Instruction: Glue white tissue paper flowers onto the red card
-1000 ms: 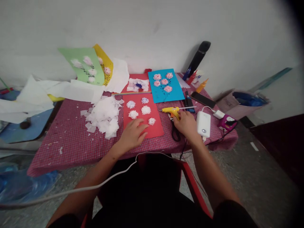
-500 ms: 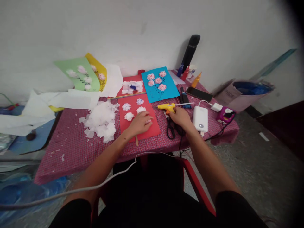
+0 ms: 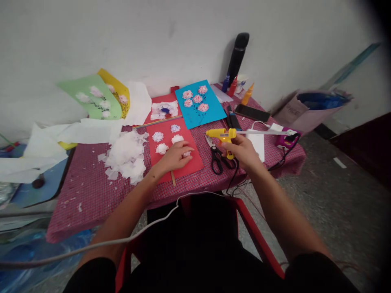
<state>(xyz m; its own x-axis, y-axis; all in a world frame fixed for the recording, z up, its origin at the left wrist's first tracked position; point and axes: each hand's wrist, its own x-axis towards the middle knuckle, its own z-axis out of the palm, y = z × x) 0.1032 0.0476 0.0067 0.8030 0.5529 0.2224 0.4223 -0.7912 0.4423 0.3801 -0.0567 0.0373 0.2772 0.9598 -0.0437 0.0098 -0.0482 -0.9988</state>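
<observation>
glue gun (image 3: 220, 136): glossy plastic | red card (image 3: 192, 162): matt paper | tablecloth (image 3: 88, 187): woven cloth

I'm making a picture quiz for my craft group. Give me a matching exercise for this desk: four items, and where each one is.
Items:
1. Yellow hot glue gun
2. Black-handled scissors
3. White tissue-paper scraps
4. Black smartphone

Places:
A. Heaped left of the red card
B. Right of the blue card
C. Gripped in the right hand
D. Between the red card and the right hand

Pairs: 1-C, 2-D, 3-A, 4-B
</observation>
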